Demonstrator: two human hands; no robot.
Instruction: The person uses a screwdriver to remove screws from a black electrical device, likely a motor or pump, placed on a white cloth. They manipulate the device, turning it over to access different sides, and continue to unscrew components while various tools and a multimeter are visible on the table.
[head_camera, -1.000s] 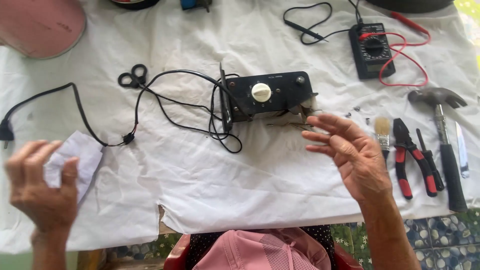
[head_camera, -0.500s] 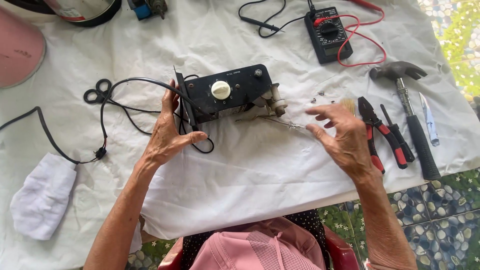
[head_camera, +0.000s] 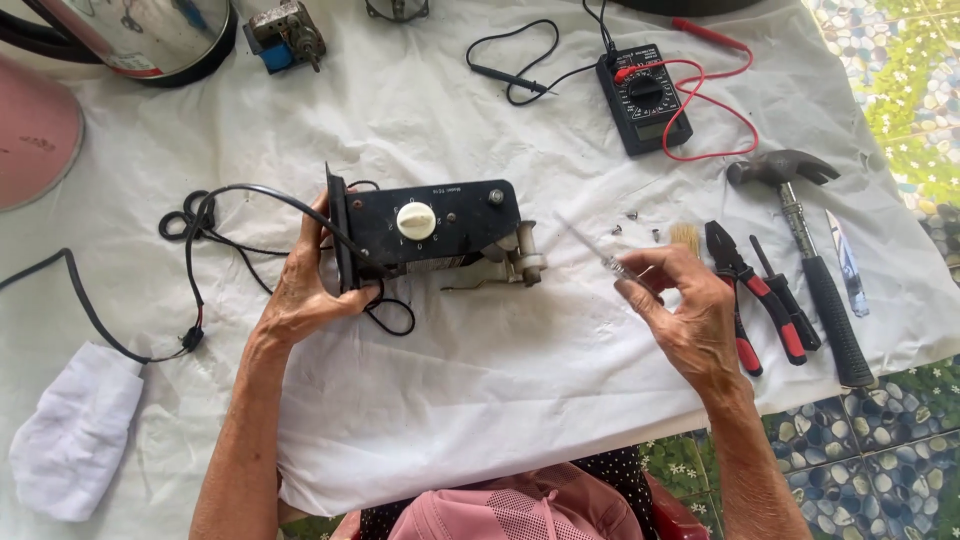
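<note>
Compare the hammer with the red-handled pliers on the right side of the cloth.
The hammer is longer, with a black handle; the pliers are shorter, with red handles. The hammer lies farther from the right hand; the pliers lie beside it. Both lie flat on the white cloth, untouched.

Bright, even daylight fills the view, and the white cloth (head_camera: 520, 400) over the surface reads almost washed out near the top. Shadows are soft and short, lying close under the black control unit (head_camera: 430, 225) and the hammer (head_camera: 810, 265). Focus is sharp throughout, with slight wide-angle bending at the edges.
</note>
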